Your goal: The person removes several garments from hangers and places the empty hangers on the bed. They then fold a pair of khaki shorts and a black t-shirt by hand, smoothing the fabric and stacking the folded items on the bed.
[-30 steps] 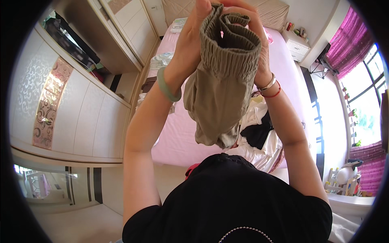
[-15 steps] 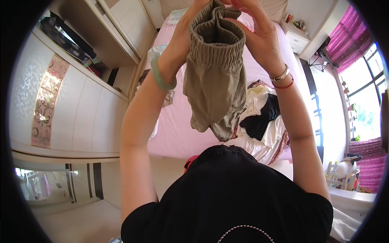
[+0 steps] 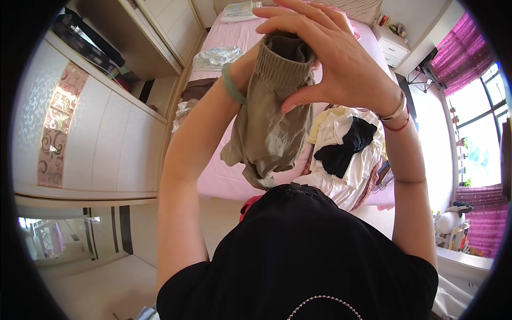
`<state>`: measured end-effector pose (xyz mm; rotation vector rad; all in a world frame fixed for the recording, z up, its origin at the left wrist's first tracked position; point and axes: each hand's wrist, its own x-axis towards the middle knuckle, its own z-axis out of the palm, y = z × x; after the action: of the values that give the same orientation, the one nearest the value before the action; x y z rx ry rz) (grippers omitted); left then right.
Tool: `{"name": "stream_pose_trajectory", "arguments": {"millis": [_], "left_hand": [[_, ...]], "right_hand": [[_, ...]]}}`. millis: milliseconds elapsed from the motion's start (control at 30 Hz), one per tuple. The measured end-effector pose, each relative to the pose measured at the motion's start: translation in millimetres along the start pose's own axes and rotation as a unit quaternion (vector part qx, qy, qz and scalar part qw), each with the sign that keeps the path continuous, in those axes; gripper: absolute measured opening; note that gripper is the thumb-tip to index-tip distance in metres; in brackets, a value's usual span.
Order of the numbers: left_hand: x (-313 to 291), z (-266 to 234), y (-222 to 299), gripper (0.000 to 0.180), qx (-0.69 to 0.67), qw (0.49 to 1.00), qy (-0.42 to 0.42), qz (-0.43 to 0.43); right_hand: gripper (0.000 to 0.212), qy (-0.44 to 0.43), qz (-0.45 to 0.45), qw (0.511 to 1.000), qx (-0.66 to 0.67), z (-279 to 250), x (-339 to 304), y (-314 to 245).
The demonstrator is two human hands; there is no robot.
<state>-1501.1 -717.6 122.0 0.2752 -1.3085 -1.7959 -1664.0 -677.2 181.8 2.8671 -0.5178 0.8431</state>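
Nearest, at the lower edge, is the person's black top [image 3: 298, 250] with a beaded chain [image 3: 324, 297] across it. Both bare forearms rise from there, framing an olive garment [image 3: 266, 114] held up in front of the chest, its gathered elastic opening uppermost and its body drooping in loose folds with a pale patch on the front.

The garment lies between the two grips. The right grip [image 3: 338, 61] is wide, curved around the garment's right side: the thumb lies across the front below the elastic, and the fingers stretch over beyond the opening. A silver bracelet [image 3: 396, 111] and a red cord [image 3: 399, 127] circle that wrist. The left grip [image 3: 248, 64], past a green bangle [image 3: 230, 84], goes behind the garment; its fingers are hidden, so how far it is closed cannot be told.

Beyond and below is a pink-sheeted bed [image 3: 213, 173], with white clothes [image 3: 365, 168] and a black piece of clothing [image 3: 346, 146] heaped on the right. A brown folded cloth [image 3: 198, 89] lies on the left. Farther off stands a white nightstand [image 3: 392, 50].
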Motion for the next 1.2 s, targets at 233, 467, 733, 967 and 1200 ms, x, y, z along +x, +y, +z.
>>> {"name": "stream_pose_trajectory", "arguments": {"millis": [233,467,733,967,1200], "left_hand": [[-7.4,5.2,-20.0,0.041,-0.079,0.993,0.085,0.004],[-26.9,-52.3,-23.8,0.028,0.169,0.936,0.273,0.147],[-167.7,-112.0,-106.8,0.027,0.276,0.9,0.337,0.014],[-158.8,-116.1,-125.7,0.035,0.236,0.919,0.223,-0.222],[-154.3,-105.8,-115.5,0.054,0.199,0.953,0.13,-0.188]], "right_hand": [[0.062,0.037,0.048,0.998,-0.036,11.6,7.0,-2.3],[0.054,0.116,0.214,0.968,-0.054,8.6,-14.9,12.9],[0.053,0.17,0.333,0.928,0.009,-6.4,-6.5,3.4],[0.05,0.216,0.3,0.929,-0.023,0.2,-18.4,26.2],[0.044,0.196,0.33,0.922,-0.053,-5.0,-48.7,39.7]]}}
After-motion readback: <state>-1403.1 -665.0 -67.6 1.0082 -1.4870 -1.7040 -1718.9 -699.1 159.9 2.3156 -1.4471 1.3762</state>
